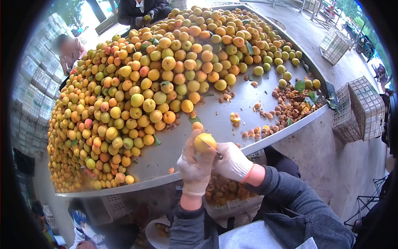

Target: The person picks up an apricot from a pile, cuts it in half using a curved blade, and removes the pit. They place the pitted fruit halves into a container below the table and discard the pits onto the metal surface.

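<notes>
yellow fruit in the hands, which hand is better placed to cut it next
Right, most likely: the right hand holds what looks like a small blade against the yellow fruit, while the left hand is taken up with gripping it.

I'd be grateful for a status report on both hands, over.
Left hand gripping yellow fruit. Right hand holding small blade at it. Brown pits on table, clear of hands.

A grey concrete floor (306, 170) was seen at right, where slatted crates (367, 110) were set down. Pale stacked crates (39, 83) were ranged along the left edge. At upper left a dark pillar (96, 10) was backlit by daylight; greenery (68, 12) was seen beside it.
</notes>
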`<action>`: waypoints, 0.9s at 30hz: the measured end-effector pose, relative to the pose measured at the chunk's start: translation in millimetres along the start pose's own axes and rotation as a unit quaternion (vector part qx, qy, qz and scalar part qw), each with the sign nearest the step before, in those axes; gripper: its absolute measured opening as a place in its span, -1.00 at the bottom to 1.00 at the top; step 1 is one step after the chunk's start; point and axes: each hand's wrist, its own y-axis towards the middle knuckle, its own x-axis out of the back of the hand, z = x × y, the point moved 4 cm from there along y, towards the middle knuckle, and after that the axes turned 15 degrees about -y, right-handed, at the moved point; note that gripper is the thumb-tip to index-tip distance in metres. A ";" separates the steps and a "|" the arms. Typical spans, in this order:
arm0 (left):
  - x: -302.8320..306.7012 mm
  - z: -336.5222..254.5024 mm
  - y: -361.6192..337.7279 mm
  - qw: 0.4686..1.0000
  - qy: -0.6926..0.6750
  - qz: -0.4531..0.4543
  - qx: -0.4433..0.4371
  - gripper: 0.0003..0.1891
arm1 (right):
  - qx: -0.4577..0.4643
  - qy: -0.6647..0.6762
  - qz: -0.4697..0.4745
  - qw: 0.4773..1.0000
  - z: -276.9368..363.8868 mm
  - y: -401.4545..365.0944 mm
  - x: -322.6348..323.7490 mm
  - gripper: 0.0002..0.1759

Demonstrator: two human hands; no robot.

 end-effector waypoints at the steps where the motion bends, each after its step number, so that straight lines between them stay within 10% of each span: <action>1: -1.2 -1.1 -1.0 0.999 -0.043 -0.028 0.011 -0.28 | 0.000 0.000 0.000 1.000 1.4 -0.3 -2.8 -0.74; 13: 10.4 2.0 -0.5 1.000 -0.013 0.002 0.011 -0.34 | -0.017 0.205 0.216 0.954 -12.9 -2.4 -10.2 -0.84; 18: 15.7 5.6 2.5 0.997 0.001 0.066 0.034 -0.36 | -0.185 0.202 0.351 0.895 0.3 -8.1 3.9 -0.80; 27: 19.0 6.1 7.9 0.991 0.107 0.037 -0.074 -0.31 | 0.004 -0.041 0.138 0.990 5.8 3.7 15.4 -0.81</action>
